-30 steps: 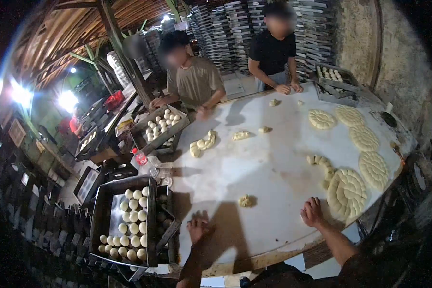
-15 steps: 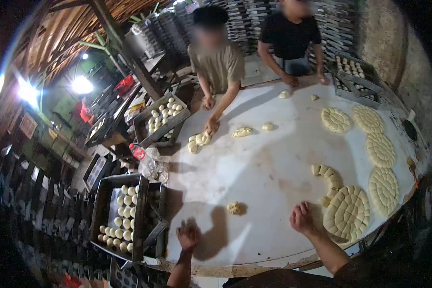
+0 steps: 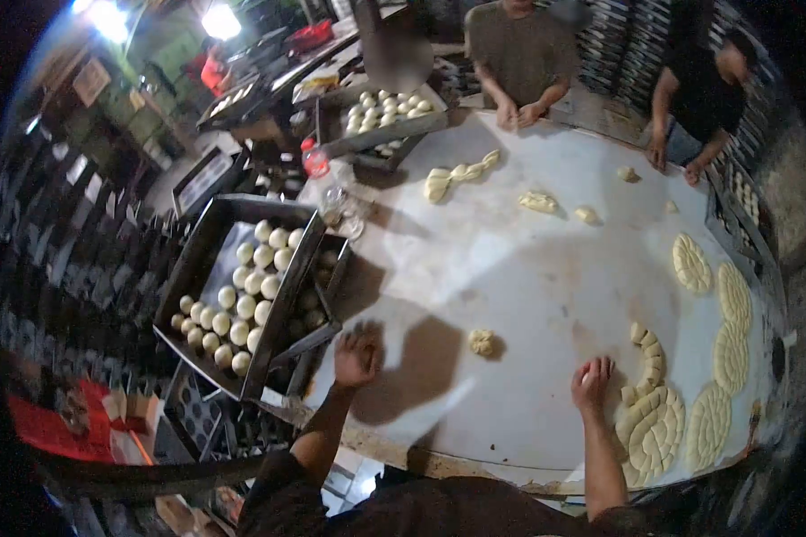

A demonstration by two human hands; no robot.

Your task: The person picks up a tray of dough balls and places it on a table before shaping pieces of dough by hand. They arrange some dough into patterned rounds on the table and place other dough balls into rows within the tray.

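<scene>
My left hand hovers at the left edge of the table, beside a tray of dough balls; its fingers are smeared by motion. On the tabletop, my right hand has its fingers curled together, hiding whatever may be under them. Just right of it lies a coil of cut dough pieces, with a curved row of pieces leading off its top. A small lumpy dough piece sits alone between my hands. Round dough balls lie in rows in the dark tray.
Flat dough coils line the table's right side. Dough strips and a lump lie toward the far side. A red-capped bottle stands by another tray. Two people stand across the table.
My view has swung left, so the table sits further right. The co-worker opposite has let go of the dough strip and brought both hands together. My hands remain near the same spots.
</scene>
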